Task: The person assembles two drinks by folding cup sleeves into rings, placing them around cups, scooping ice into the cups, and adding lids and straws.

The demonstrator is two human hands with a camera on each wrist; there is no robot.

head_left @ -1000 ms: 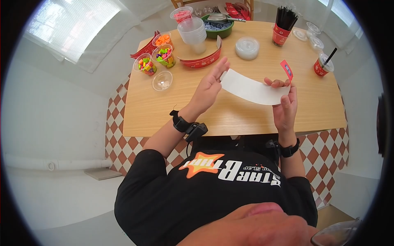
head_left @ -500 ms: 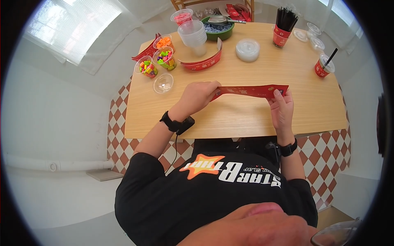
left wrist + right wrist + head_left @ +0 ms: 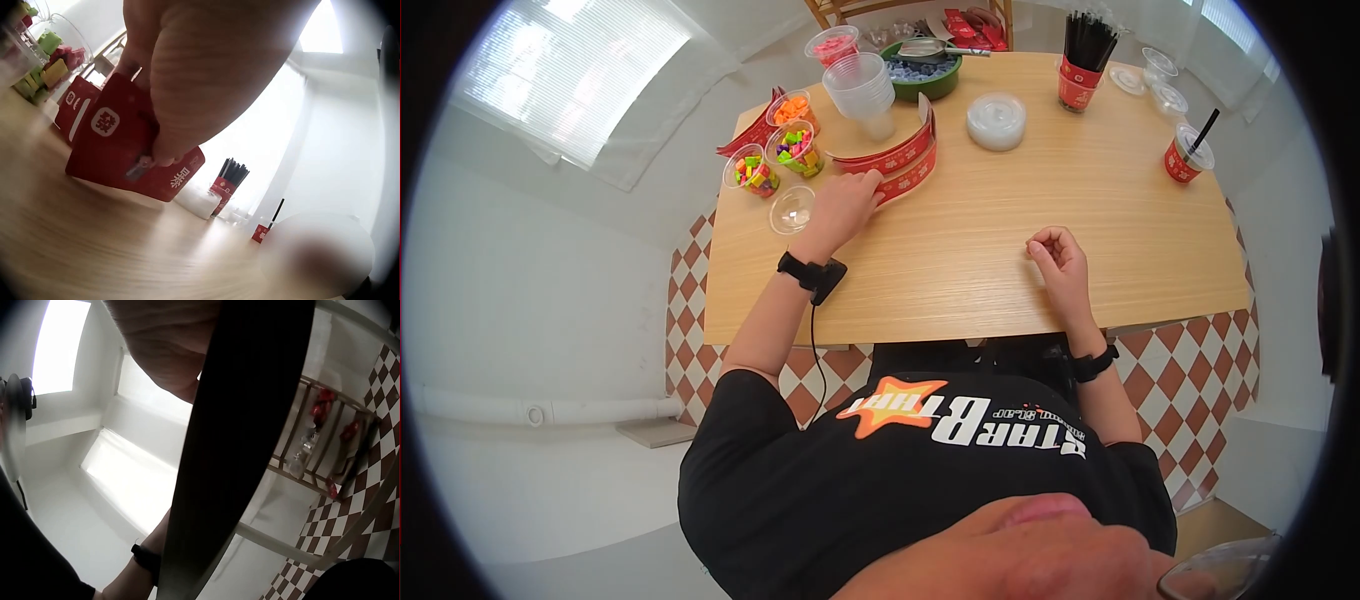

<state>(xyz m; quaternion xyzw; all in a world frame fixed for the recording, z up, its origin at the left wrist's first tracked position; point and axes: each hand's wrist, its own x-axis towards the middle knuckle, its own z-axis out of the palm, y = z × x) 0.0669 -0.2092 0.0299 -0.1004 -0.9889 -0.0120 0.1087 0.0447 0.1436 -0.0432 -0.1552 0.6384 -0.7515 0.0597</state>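
Observation:
In the head view my left hand (image 3: 845,208) holds a red printed paper sleeve (image 3: 908,180) by its near end. The sleeve stands curved on the table, just in front of another red sleeve (image 3: 890,158). From the left wrist view, the thumb and fingers (image 3: 164,150) pinch the red card (image 3: 119,150), which has white characters on it. My right hand (image 3: 1062,270) hovers near the table's front edge, its fingers loosely curled around nothing. The right wrist view shows part of that hand (image 3: 169,350) beside the dark tabletop edge.
Candy-coloured pieces fill cups (image 3: 752,174) at the left, near a clear lid (image 3: 793,210). Behind are stacked clear cups (image 3: 860,85) and a green bowl (image 3: 925,85). Round lids (image 3: 996,122), a straw holder (image 3: 1078,85) and a drink cup (image 3: 1185,158) stand farther right.
The strip, stretched between both hands before, has moved left and back beside the other sleeve in my left hand. My right hand has let go of it and dropped slightly toward the front edge.

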